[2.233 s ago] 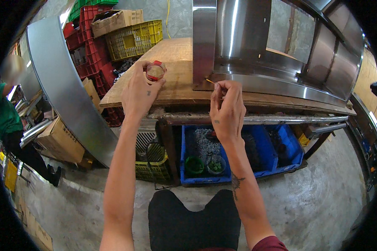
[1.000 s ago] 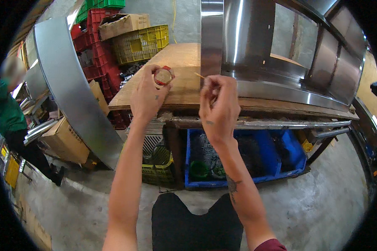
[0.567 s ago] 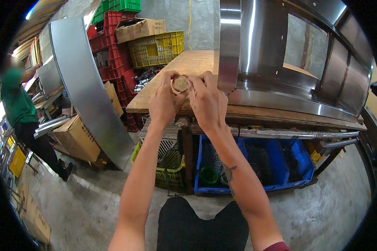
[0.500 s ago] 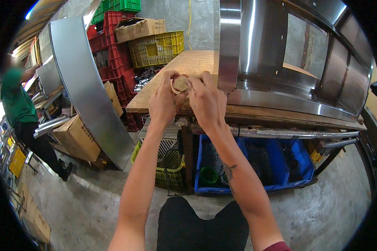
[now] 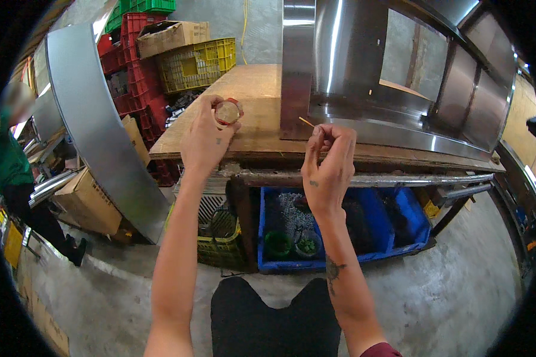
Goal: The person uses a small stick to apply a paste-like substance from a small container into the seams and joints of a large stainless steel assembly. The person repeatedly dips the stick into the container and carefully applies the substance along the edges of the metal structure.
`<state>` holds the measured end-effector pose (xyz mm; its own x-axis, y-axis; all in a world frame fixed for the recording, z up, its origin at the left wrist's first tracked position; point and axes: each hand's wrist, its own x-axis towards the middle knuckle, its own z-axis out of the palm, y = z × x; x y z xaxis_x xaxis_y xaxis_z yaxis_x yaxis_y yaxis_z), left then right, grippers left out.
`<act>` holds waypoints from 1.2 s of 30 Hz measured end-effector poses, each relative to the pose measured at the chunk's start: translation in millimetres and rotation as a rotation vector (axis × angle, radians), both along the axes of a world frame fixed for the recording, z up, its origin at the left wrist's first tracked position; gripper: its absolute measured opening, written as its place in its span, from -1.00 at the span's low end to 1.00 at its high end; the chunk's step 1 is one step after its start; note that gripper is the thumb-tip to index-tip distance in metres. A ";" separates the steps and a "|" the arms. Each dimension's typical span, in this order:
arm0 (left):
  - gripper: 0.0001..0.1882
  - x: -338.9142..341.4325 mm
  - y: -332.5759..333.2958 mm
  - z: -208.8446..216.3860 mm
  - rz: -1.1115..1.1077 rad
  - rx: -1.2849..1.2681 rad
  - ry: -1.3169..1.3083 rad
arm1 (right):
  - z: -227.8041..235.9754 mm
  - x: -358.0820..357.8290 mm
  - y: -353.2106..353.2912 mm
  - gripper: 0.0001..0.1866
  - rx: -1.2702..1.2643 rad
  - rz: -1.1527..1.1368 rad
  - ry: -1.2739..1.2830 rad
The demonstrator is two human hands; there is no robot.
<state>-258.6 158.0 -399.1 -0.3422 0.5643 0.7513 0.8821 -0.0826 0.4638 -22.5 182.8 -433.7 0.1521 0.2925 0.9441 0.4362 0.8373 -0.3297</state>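
My left hand [image 5: 205, 135] is closed round a small round container [image 5: 227, 112] with a reddish rim and a tan face, above the left part of the wooden tabletop [image 5: 256, 89]. Between the fingertips of my right hand [image 5: 330, 157] is a thin, light orange stick [image 5: 305, 121], its free end pointing up and left. That hand is apart from the container, by the table's front edge. Right behind it stands a large stainless steel frame [image 5: 298, 77] with a rectangular opening, resting on the table.
Blue bins [image 5: 363, 256] with dark contents and a yellow-green crate [image 5: 214, 253] sit under the table. Red crates [image 5: 140, 77], a yellow crate [image 5: 199, 62] and a cardboard box [image 5: 173, 38] are stacked behind. Left, a tall metal panel [image 5: 95, 131] stands before a person in green [image 5: 12, 157].
My hands have separated. The right one has moved right and down, and a thin stick now shows in its fingers. The left still holds the container. The whole view has shifted.
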 end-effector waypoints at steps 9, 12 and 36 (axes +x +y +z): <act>-0.33 1.2 -0.1 1.8 -0.023 -0.007 -0.007 | -18.7 -4.3 21.4 -0.73 0.088 0.020 -0.069; -0.33 3.4 -3.3 4.6 0.000 -0.029 -0.012 | -20.1 -5.9 23.4 -0.73 0.094 -0.007 -0.088; -0.33 3.0 -2.8 2.2 0.006 -0.020 0.002 | -18.0 -7.9 24.9 -0.78 0.092 -0.063 -0.114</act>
